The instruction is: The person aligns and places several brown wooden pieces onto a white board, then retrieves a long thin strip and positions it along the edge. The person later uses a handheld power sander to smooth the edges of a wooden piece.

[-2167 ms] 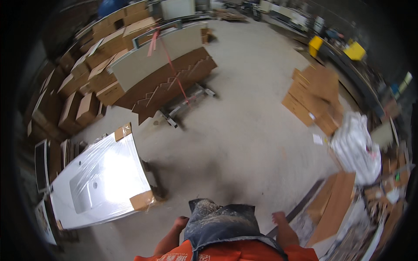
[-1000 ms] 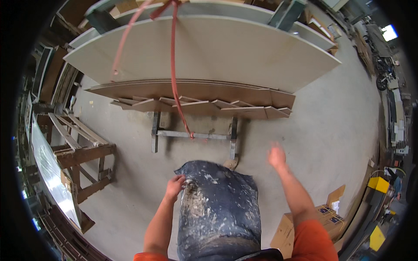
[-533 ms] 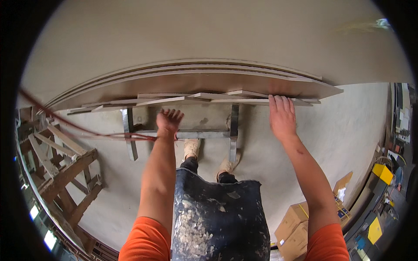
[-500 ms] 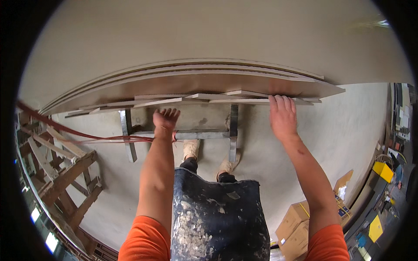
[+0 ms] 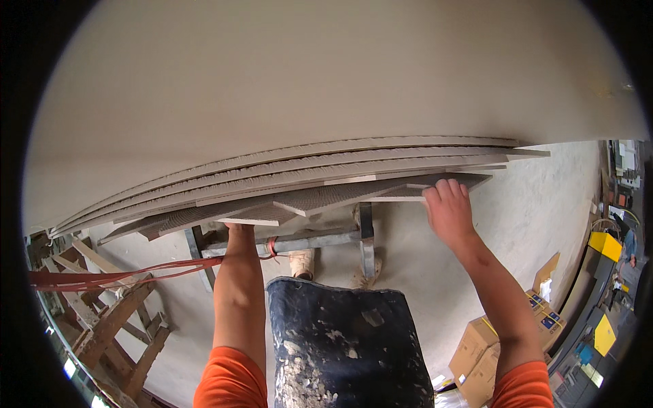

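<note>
Several thin, pale slabs stand stacked on edge in front of me. Nearest to me is a slab piece with a jagged, zigzag edge and a dark, ribbed face. My right hand has its fingers curled over that piece's edge near the right end. Under the piece, left of centre, goes my left hand; its fingers are hidden behind the edge, so its grip does not show.
A metal frame stands on the floor below the slabs, with red straps running left from it. Wooden trestles are at left. Cardboard boxes and yellow-marked equipment lie at right. A dark, paint-spotted apron covers my front.
The jagged piece now shows its ribbed face, and the slab edges appear lower in view. My left hand has moved from below the edge to underneath it. My right hand stays on the edge.
</note>
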A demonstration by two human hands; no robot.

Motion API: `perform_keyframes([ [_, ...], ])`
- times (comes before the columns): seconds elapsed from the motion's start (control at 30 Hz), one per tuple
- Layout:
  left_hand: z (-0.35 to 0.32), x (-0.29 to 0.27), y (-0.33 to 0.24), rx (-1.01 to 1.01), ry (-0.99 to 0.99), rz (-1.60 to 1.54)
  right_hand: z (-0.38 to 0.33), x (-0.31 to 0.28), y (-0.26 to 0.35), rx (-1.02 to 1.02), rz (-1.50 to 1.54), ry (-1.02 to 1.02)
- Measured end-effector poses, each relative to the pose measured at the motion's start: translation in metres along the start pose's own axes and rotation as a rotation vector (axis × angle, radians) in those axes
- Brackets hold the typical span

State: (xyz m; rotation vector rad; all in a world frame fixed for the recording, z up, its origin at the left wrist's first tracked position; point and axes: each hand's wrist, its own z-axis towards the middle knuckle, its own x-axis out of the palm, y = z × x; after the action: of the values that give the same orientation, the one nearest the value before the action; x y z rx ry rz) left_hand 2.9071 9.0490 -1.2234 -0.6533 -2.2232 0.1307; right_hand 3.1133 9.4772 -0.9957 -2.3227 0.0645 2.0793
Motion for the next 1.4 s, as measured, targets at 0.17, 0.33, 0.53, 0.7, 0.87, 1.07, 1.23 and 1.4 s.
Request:
perform_keyframes([
  [0.17,0.004,0.0,0.002,0.017,-0.014,0.01,-0.004,-0.004,0.004,-0.047,-0.023,0.005],
  [0.33,0.003,-0.007,-0.001,0.016,-0.016,0.016,0.016,-0.007,0.053,-0.05,0.063,-0.056],
  [0.53,0.004,-0.016,-0.003,0.007,0.003,0.001,0.034,0.003,0.084,0.165,0.115,-0.087],
  [0.7,0.002,-0.01,-0.002,0.017,-0.084,0.079,0.046,0.029,0.101,0.314,0.11,-0.359],
  [0.87,0.01,-0.021,-0.006,-0.01,-0.008,0.084,0.045,0.042,0.103,0.389,0.128,-0.484],
  [1.07,0.01,-0.014,0.0,0.01,-0.054,0.136,0.045,0.048,0.096,0.369,0.117,-0.475],
  [1.23,0.005,-0.001,0.004,0.049,-0.082,0.109,0.043,0.051,0.094,0.357,0.08,-0.482],
  [1.4,0.002,0.003,0.002,0.003,-0.069,0.054,0.048,0.049,0.093,0.325,0.067,-0.508],
])
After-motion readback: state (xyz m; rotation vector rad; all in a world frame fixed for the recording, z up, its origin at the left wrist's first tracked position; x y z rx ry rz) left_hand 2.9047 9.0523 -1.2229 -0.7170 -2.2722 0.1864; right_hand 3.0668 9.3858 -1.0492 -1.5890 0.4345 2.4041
